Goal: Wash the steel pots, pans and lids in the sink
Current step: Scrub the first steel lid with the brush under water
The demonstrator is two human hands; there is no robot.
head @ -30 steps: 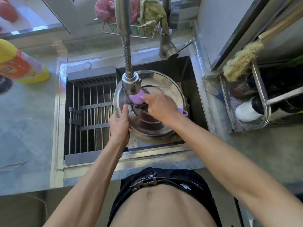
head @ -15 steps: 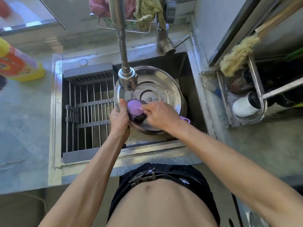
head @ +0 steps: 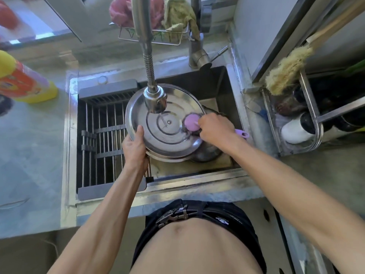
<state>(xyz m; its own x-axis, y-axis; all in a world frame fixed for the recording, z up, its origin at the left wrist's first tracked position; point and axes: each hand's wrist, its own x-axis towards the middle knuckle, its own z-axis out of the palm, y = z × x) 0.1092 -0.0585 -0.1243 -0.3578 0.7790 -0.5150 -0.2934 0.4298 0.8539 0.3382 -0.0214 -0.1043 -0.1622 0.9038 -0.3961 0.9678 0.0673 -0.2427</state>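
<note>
Bottle: yellow detergent bottle (head: pixel 23 80) with an orange label, lying tilted on the desk (head: pixel 33 155) at far left, well apart from the sink.
Rack: grey slatted drain rack (head: pixel 102 139) set over the left half of the sink (head: pixel 235 107).
Left hand: left hand (head: pixel 135 147) comes up from below at the lid's lower-left rim; forearm runs diagonally from the bottom of the view.
Left fingers: thumb (head: pixel 139 133) lies flat on the upper face of the lid, the other fingers curl under the rim out of sight; the edge is pinched between them.
Lid: round steel lid (head: pixel 158 133), held tilted above the right half of the sink, underside with concentric rings and a central rivet facing up.
Tap: flexible spray head (head: pixel 155 99) hangs over the lid's upper part, just above its surface; whether water runs, cannot tell.
Scrubber: purple-handled brush with a dark steel-wool pad (head: pixel 191 123), pressed against the right part of the lid, near the rim.
Pot: a second steel vessel (head: pixel 207 153) sits in the sink beneath the lid's lower right, mostly hidden.
Right hand: right hand (head: pixel 215 127) over the lid's right rim, wrist bent down, forearm reaching in from the lower right.
Right fingers: curled tight round the scrubber handle; its looped end (head: pixel 244 134) sticks out behind the hand.
Shelf: wire caddy (head: pixel 316 123) at far right on the desk, holding dark bottles and a white container; a straw brush (head: pixel 286 72) rests on top.
</note>
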